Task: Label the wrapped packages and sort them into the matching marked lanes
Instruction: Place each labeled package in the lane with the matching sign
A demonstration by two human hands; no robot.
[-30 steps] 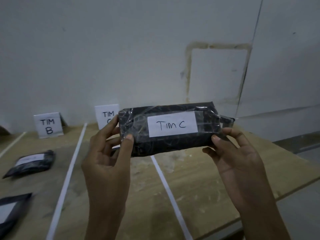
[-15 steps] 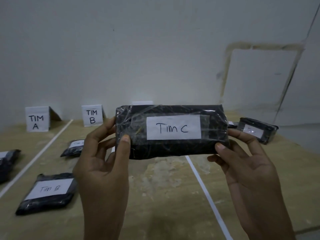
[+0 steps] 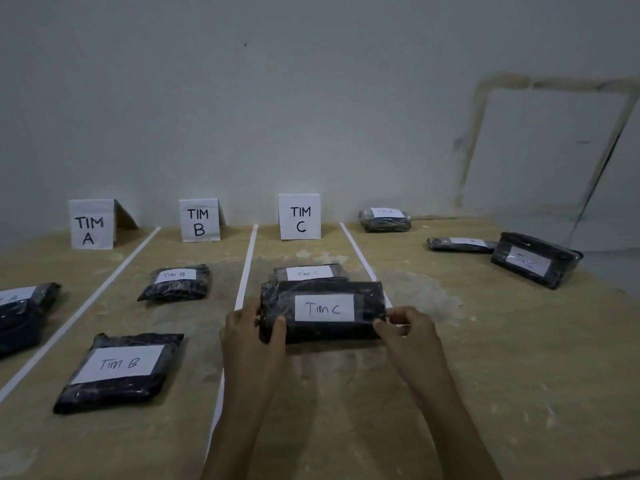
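Near edge, lane C: Tim C package (image 3: 323, 311) lowered from mid-air to the tabletop (image 3: 485, 393); contact unclear.
Fingers (image 3: 278, 329): left hand (image 3: 254, 336), right hand (image 3: 412, 336) each pinch one end, thumbs on top.
Behind: second Tim C package (image 3: 309, 272), partly covered; TIM C sign (image 3: 300, 216).
Lane B: two Tim B packages (image 3: 119, 372).
Far right: three loose packages (image 3: 536, 259), labels illegible.

Both forearms reach forward. The left hand (image 3: 254, 337) grips the package (image 3: 325, 332) at its left end, thumb over the front; the right hand (image 3: 412, 336) pinches its right end.
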